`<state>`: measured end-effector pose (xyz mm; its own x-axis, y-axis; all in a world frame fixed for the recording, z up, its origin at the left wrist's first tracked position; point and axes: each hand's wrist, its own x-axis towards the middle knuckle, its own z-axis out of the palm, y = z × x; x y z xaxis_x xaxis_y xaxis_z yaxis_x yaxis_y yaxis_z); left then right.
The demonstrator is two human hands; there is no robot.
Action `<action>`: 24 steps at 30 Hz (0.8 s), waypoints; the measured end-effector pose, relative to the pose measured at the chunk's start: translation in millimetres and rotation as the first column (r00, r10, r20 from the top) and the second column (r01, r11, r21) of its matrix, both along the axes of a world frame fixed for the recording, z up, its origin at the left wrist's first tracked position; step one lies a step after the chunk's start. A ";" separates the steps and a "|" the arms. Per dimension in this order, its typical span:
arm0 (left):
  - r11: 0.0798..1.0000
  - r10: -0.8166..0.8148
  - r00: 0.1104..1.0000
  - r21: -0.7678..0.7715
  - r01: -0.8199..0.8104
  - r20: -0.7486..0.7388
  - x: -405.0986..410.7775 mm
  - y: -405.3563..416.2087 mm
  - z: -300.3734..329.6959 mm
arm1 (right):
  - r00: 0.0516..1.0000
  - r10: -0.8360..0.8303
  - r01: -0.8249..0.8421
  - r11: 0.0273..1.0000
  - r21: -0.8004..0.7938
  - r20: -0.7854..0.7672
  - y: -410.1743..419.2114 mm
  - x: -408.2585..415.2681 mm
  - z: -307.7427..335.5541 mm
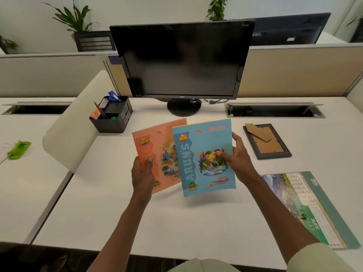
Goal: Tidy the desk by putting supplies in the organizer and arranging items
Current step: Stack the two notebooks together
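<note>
The right hand (238, 160) is pinching the thin blue paper-covered notebook (204, 157) along its right edge, thumb pressing on the cover art, fingers wrapping behind; the book is hanging clear of the white desk top (176, 222) w/ its shadow beneath. The left hand (142, 173) is closing on the thin orange paper-covered notebook (157, 154) at its lower left edge, thumb on top. The blue one is overlapping the orange one's right side (whether they're touching, can't tell).

Further out: the black plastic desk organizer (112, 116) is sitting back-left near the black monitor (182, 59), already holding pencils and a few supplies. A dark picture frame, lying face-down w/ its cardboard back showing (267, 142), is resting just right of the hands, and a green wall calendar (308, 209) is lying flat at the near right.

Risk, as I judge it: both grips are edge-only on floppy books, so either could be sagging or slipping out while being stacked. Swinging the blue one rightward could be nudging the frame.
</note>
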<state>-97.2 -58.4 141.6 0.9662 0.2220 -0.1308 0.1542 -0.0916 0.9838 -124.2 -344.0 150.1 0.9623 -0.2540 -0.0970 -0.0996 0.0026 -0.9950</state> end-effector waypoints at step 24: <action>0.928 -0.372 0.928 -0.004 0.372 -0.030 9.6 -43.1 -4.3 | 0.999 -0.036 0.032 0.992 -0.125 -0.029 36.0 22.9 -9.7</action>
